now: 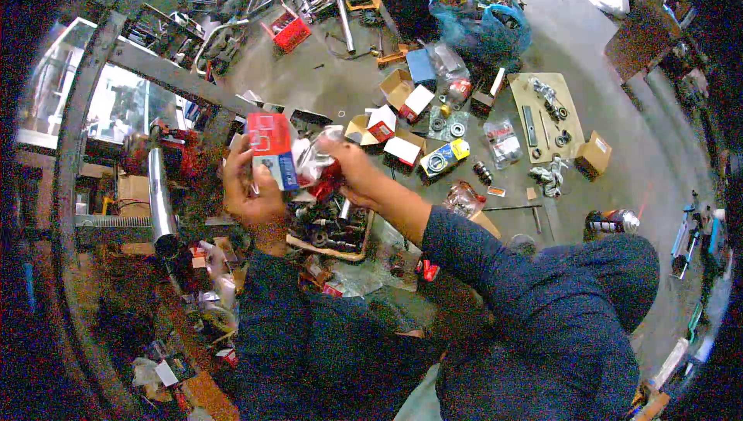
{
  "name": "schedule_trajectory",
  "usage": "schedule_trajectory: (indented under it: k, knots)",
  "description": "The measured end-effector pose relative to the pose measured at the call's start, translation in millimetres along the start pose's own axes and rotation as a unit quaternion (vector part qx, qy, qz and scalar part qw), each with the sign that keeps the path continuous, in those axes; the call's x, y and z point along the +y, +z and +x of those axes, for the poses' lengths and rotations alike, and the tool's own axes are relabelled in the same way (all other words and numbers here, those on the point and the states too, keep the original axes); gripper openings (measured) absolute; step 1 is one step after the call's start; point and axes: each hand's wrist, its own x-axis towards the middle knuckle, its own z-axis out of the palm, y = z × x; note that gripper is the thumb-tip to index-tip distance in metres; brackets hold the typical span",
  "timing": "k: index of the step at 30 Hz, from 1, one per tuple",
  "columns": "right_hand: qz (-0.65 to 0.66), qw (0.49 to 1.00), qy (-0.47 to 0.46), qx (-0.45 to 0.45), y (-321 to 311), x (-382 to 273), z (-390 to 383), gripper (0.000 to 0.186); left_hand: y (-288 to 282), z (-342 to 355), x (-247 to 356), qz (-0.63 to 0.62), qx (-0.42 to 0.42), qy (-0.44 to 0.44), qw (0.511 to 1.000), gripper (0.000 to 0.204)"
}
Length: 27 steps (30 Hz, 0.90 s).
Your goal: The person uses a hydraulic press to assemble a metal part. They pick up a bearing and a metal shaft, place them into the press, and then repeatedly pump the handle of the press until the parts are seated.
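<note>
My left hand [259, 200] is closed round a small red, white and blue cardboard box [271, 138], held upright in front of me. Against the box's right side, my right hand [352, 169] grips a crumpled clear plastic bag [309, 162] with red on it; what the bag contains I cannot make out. The right fingertips are partly hidden behind the bag. Below both hands, a shallow tray [348, 255] holds dark, greasy metal parts [321, 235]. Opened white and red boxes [402, 146] lie just right of my right hand.
On the floor to the right are a yellow box [445, 156], a cardboard sheet with metal parts [526, 92], a brown box [594, 155] and a spray can [613, 221]. A blue plastic bag [495, 34] stands farther off. At left, a metal tube [160, 189] sits by a steel frame [170, 73].
</note>
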Motion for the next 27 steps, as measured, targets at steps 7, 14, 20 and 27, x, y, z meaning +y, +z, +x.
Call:
schedule_trajectory:
  k: [7,14,20,27]
  knots:
    - [0.073,0.992,-0.037,0.099,-14.7,-60.3,8.9,0.030,-4.8,-7.0,-15.3,0.125,-0.225,-0.061,0.964,0.019]
    - [0.124,0.981,-0.108,-0.100,4.1,-73.9,2.2,0.041,16.9,-20.7,-38.1,-0.052,-0.308,-0.273,0.910,0.032]
    - [0.023,0.972,-0.097,-0.211,-5.4,-66.5,-3.0,0.068,24.1,-14.6,-5.6,-0.214,-0.247,-0.446,0.833,0.057]
    - [-0.371,0.879,-0.226,-0.199,14.3,-58.3,3.0,0.079,22.7,-26.1,1.6,-0.478,-0.229,-0.555,0.641,0.041]
